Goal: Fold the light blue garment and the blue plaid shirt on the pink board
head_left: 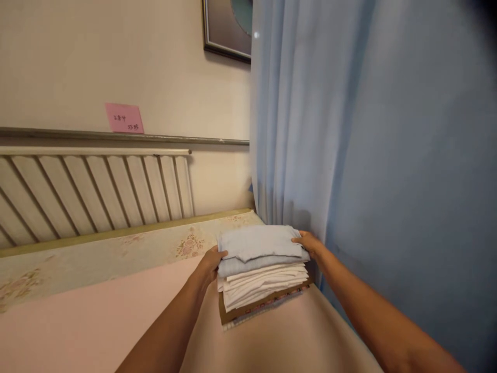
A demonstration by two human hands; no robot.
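A stack of folded cloths (260, 269) rests on the pink bed surface (77, 321) near its far right corner. A pale blue piece lies on top, white pieces under it, and a brown one at the bottom. My left hand (209, 265) grips the left side of the stack, thumb on the blue top layer. My right hand (308, 242) holds the right side, fingers curled over the top edge. Both arms reach forward from the bottom of the view.
A light blue curtain (349, 155) hangs right beside the stack. A floral sheet strip (135, 248) and a slatted white headboard (97, 191) run along the wall. A pink note (124, 118) and a framed picture (227, 26) are on the wall.
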